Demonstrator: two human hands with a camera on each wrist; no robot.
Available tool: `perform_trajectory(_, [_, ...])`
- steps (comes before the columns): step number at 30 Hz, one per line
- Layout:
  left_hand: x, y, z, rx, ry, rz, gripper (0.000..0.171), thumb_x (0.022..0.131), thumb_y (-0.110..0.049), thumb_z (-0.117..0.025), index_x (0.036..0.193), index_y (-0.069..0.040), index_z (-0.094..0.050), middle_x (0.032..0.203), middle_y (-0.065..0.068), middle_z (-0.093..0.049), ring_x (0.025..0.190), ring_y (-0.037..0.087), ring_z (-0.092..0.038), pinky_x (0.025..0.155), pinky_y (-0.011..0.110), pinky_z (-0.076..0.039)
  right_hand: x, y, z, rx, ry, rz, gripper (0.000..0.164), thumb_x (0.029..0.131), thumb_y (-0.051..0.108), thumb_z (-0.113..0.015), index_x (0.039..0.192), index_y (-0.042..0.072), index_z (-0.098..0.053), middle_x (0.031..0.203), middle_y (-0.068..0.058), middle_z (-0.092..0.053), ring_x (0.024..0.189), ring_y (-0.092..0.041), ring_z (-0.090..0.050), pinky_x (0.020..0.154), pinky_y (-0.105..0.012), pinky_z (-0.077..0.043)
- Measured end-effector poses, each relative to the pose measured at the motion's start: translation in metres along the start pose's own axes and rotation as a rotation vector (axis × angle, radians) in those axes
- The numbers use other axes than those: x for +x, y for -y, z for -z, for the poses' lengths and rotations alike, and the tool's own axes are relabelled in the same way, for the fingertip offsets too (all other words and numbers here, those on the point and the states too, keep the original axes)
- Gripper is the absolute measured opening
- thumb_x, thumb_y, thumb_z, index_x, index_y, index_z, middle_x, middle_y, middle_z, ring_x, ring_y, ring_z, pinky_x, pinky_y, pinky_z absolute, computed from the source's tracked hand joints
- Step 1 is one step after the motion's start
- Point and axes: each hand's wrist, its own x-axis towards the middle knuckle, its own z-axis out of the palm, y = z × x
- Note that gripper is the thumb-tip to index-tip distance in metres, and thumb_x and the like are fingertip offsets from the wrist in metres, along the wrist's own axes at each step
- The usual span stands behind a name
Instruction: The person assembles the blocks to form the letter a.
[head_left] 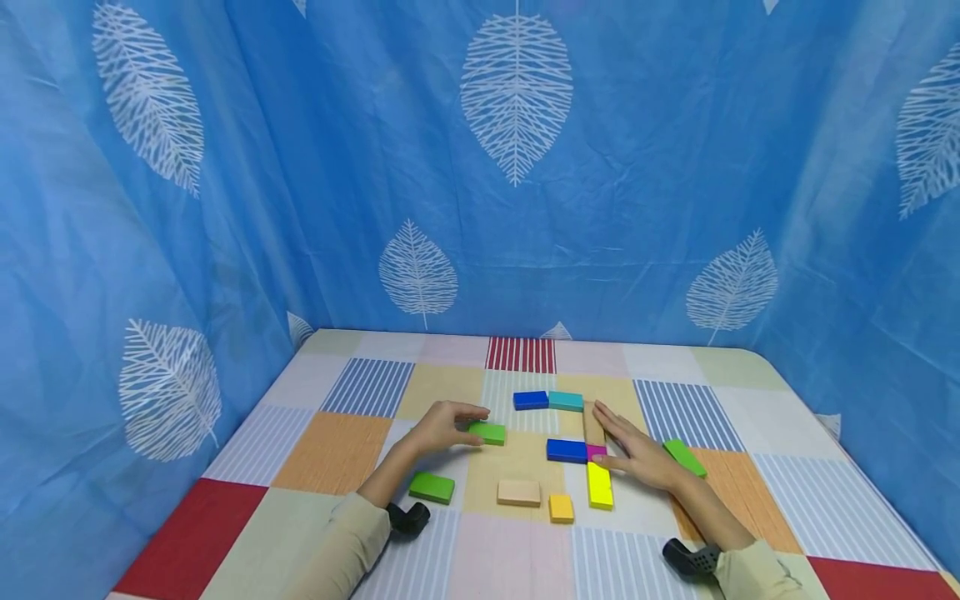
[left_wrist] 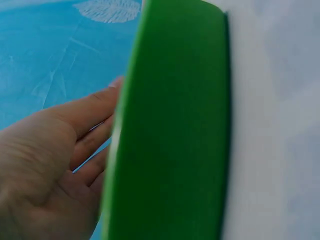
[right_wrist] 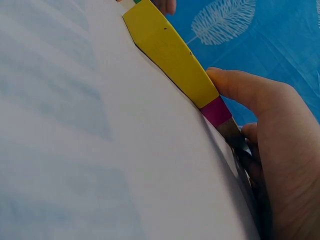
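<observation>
My left hand (head_left: 441,429) is at the left end of a green block (head_left: 491,433), thumb at its near side and fingers beyond its far side. In the left wrist view another green block (left_wrist: 170,125) partly hides the left hand (left_wrist: 55,145). The right hand (head_left: 641,454) lies along the right side of a joined column: a wooden block (head_left: 593,427), a magenta block (head_left: 596,451) and a yellow block (head_left: 599,487). Its thumb touches the column near the magenta piece; its extended fingers rest by the wooden block. Blue (head_left: 567,451) and teal (head_left: 566,401) blocks adjoin the column.
Another blue block (head_left: 531,400) abuts the teal one. Nearer lie a green block (head_left: 432,487), a wooden block (head_left: 519,492) and an orange block (head_left: 561,508). One more green block (head_left: 684,457) lies beyond the right wrist. A blue curtain (head_left: 517,275) borders the patchwork-covered table (head_left: 517,550).
</observation>
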Motion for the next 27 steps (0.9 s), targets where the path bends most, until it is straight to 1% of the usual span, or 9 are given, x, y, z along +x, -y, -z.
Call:
perform_trajectory(3, [-0.001,0.002,-0.001,0.023,0.019,-0.02,0.044,0.077,-0.012,-0.075,0.118,-0.003,-0.063,0.115,0.006,-0.063,0.107,0.019,-0.058,0.088,0.029,-0.048,0.0,0.0,0.0,-0.003,-0.002,-0.003,0.077,0.086,0.04,-0.06,0.147,0.008,-0.024,0.152,-0.012,-0.016,0.133,-0.044,-0.019,0.1,-0.067,-0.018])
perform_trajectory(6, [-0.001,0.003,-0.002,0.046,0.021,-0.029,0.04,0.076,-0.006,-0.074,0.115,-0.004,-0.065,0.113,0.006,-0.064,0.105,0.019,-0.059,0.086,0.028,-0.049,-0.001,0.001,0.0,-0.006,0.003,-0.005,0.078,0.086,0.041,-0.06,0.147,0.008,-0.024,0.152,-0.012,-0.016,0.133,-0.044,-0.019,0.099,-0.067,-0.018])
perform_trajectory(9, [0.0,0.003,-0.003,0.065,0.013,-0.025,0.036,0.076,-0.003,-0.074,0.111,-0.007,-0.068,0.11,0.004,-0.066,0.104,0.018,-0.059,0.084,0.028,-0.05,-0.001,0.002,0.0,-0.004,0.004,-0.005,0.078,0.086,0.041,-0.06,0.147,0.008,-0.024,0.152,-0.012,-0.016,0.133,-0.044,-0.019,0.1,-0.067,-0.018])
perform_trajectory(13, [0.002,0.0,-0.004,0.059,-0.008,-0.028,0.034,0.076,-0.002,-0.074,0.108,-0.009,-0.069,0.108,0.003,-0.066,0.103,0.018,-0.059,0.084,0.028,-0.05,-0.001,0.003,0.001,-0.004,-0.002,-0.009,0.078,0.086,0.041,-0.06,0.146,0.007,-0.025,0.152,-0.012,-0.017,0.133,-0.044,-0.019,0.1,-0.066,-0.018])
perform_trajectory(19, [0.008,-0.014,-0.011,0.038,-0.042,-0.053,0.033,0.076,0.0,-0.072,0.108,-0.008,-0.069,0.107,0.003,-0.067,0.103,0.018,-0.06,0.087,0.026,-0.049,0.0,0.001,0.0,-0.017,-0.001,-0.019,0.078,0.086,0.042,-0.06,0.146,0.008,-0.025,0.152,-0.011,-0.017,0.133,-0.043,-0.02,0.099,-0.067,-0.019])
perform_trajectory(24, [0.013,-0.029,-0.023,0.03,-0.097,-0.064,0.032,0.076,-0.001,-0.073,0.107,-0.006,-0.069,0.106,0.004,-0.067,0.103,0.02,-0.06,0.087,0.026,-0.048,0.001,0.001,0.0,-0.019,0.0,-0.022,0.078,0.086,0.042,-0.06,0.146,0.008,-0.025,0.152,-0.011,-0.017,0.133,-0.043,-0.02,0.099,-0.067,-0.02])
perform_trajectory(27, [0.014,-0.036,-0.031,0.039,-0.107,-0.069,0.032,0.075,-0.003,-0.074,0.107,-0.006,-0.069,0.106,0.004,-0.067,0.104,0.019,-0.06,0.086,0.025,-0.048,0.001,0.002,0.001,-0.025,-0.004,-0.016,0.078,0.086,0.042,-0.06,0.146,0.007,-0.025,0.152,-0.012,-0.018,0.133,-0.044,-0.021,0.098,-0.067,-0.021])
